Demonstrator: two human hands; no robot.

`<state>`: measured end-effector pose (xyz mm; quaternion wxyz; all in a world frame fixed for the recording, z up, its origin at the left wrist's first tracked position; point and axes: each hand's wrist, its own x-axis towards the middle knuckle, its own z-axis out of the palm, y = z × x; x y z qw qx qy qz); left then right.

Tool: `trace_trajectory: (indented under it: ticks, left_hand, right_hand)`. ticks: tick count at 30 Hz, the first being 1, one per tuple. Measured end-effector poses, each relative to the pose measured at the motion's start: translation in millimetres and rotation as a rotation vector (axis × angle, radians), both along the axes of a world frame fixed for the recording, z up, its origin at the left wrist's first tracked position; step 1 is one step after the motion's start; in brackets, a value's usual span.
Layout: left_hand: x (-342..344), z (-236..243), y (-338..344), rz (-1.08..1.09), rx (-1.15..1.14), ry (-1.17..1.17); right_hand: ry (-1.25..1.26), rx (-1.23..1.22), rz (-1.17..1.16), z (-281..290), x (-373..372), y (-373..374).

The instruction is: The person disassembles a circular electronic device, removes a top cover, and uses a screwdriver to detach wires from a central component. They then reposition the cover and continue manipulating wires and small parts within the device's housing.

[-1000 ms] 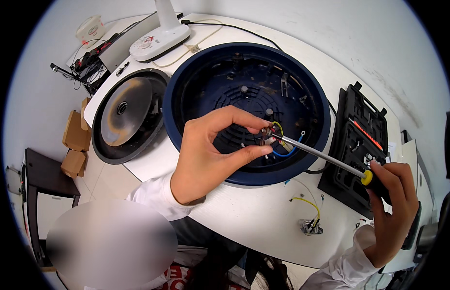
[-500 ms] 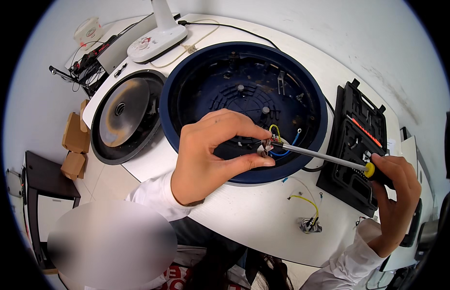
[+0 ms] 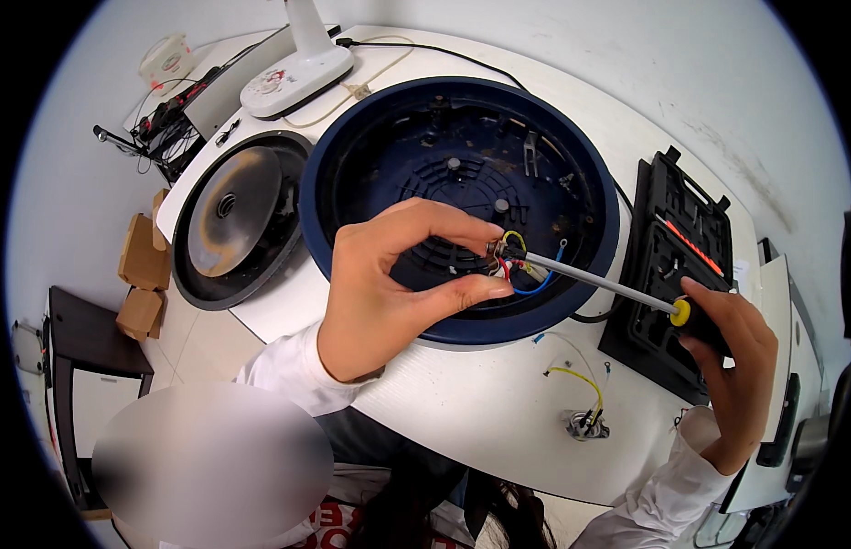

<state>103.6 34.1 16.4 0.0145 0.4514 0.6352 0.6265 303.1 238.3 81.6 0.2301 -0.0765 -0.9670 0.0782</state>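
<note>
1. Far left, on the floor beside the table: two plain brown cardboard boxes [image 3: 144, 265], one stacked above the other, no label readable. Just left of them, a dark low cabinet [image 3: 78, 366].
2. Top left corner of the white table [image 3: 462, 430]: a small round clear tub with a white label bearing red marks [image 3: 165, 60], next to a tangle of black cables [image 3: 160, 123].
3. White lamp base [image 3: 293, 69], oval, with a printed panel of small coloured marks on top; its stem rises out of view.
4. Round grey metal pan with dark rim [image 3: 233, 215], scorched brown in patches, lying just left of the blue housing and touching it.
5. Large round dark-blue appliance housing [image 3: 462, 197], open side up, ribbed inside with posts and clips; it sits mid-table.
6. Left hand [image 3: 389, 293] hovers over the housing's near rim, thumb and forefinger pinched together on a small wired part [image 3: 503, 261] with yellow, red, blue and white leads.
7. Screwdriver [image 3: 599, 284]: grey shaft, yellow collar, black handle, tip meeting the pinched part, lying slantwise across the housing's right rim.
8. Loose small part with a yellow wire [image 3: 585, 416] on the table near the front edge.
9. Right hand [image 3: 732, 361] wrapped closed around the screwdriver handle.
10. Black moulded tool case [image 3: 686, 265], open, with a red strip inside, right of the housing.
11. Room: pale floor, white wall behind the table.
</note>
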Motion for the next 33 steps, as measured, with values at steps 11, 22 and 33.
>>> trace_trajectory:
  ticks: [11, 22, 33]
  left_hand:
    - [-10, 0, 3, -0.150, -0.053, 0.029]
    - [-11, -1, 2, -0.136, -0.005, 0.206]
    - [-10, 0, 1, -0.149, -0.022, 0.117]
  right_hand:
    - [-0.024, -0.108, -0.003, 9, 7, 8]
    - [-0.022, -0.098, -0.108, 6, 4, 2]
    - [-0.086, -0.136, -0.079, 0, 4, 5]
